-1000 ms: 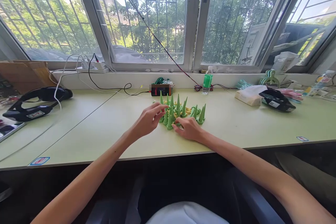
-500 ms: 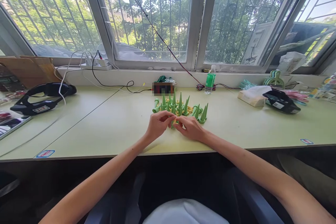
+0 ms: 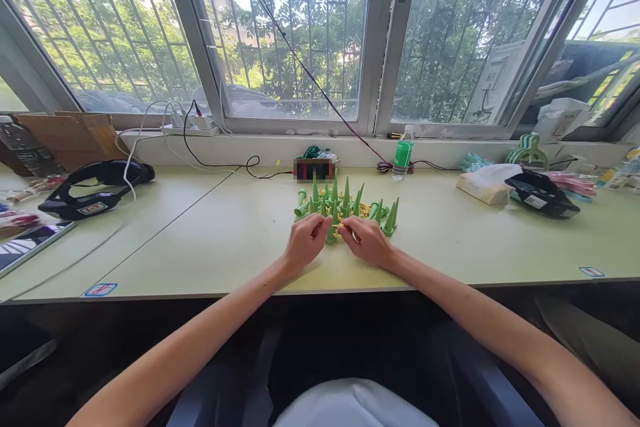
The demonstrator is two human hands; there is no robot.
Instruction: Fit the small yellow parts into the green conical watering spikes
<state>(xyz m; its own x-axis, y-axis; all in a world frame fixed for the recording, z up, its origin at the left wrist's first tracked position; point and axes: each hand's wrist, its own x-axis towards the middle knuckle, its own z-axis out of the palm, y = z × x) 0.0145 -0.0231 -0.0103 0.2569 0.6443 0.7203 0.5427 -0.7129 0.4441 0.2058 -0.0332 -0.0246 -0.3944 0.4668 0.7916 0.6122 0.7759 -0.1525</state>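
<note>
Several green pointed spikes stand and lie in a cluster on the table, with small yellow pieces scattered among them. At the near side of the cluster, my left hand is closed, its thumb and fingers pinched beside one green spike; what sits in the pinch is too small to make out. Just across that spike, my right hand is closed too, pinching a small yellow piece at the fingertips.
On the pale table a black strap-like headset lies left. Behind the spikes is a blurred box. A green-labelled bottle, a tissue pack and another black device are at the right. Cables run along the windowsill.
My fingertips, which met over the near spike, have drawn slightly apart, and the yellow piece now shows between them. The whole view has shifted a little.
</note>
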